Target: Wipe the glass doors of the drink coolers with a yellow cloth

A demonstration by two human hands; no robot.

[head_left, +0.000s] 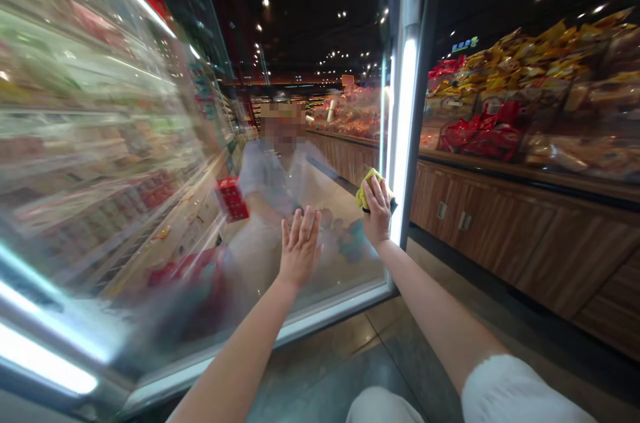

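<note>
A framed glass door (325, 303) stands open in front of me, its pane showing a blurred mix of reflections and things behind. My left hand (300, 246) lies flat against the glass, fingers stretched upward, holding nothing. Further right, my right hand (379, 210) presses a yellow cloth (369, 184) to the pane beside the lit door frame (405, 116). A dark edge of the cloth shows under the fingers. A red box (232, 198) appears in the glass, left of my left hand; I cannot tell whether it is reflected.
To the right runs a wood-fronted counter (510, 230) heaped with yellow bags (530, 53) and red bags (485, 130) of packaged goods. Blurred shelves of goods (100, 143) fill the left. A person's blurred figure (280, 170) shows in the glass. Tiled floor (340, 376) lies below.
</note>
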